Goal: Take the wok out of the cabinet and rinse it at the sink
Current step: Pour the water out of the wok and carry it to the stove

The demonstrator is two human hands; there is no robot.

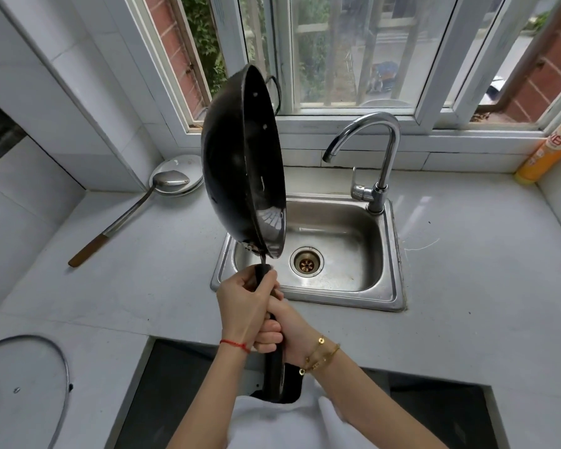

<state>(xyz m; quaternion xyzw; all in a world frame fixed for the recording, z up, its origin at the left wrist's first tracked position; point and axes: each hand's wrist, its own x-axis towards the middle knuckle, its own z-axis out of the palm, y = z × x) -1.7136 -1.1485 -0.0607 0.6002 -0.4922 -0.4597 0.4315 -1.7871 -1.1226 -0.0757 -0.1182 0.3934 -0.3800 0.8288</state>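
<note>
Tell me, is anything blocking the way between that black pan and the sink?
Nothing visible does. Both hands, left hand and right hand, grip the handle; the wok is tipped on edge above the sink's left side. The basin looks empty, and the faucet stands to the right.

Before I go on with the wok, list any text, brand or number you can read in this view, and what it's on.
"白": a red character on the yellow-orange bottle at the far right of the counter; a second character before it is cut off and unreadable.
The bottle's smaller print is too blurred to read.
Nothing legible on the wok, faucet, sink, ladle or glass lid.
</note>
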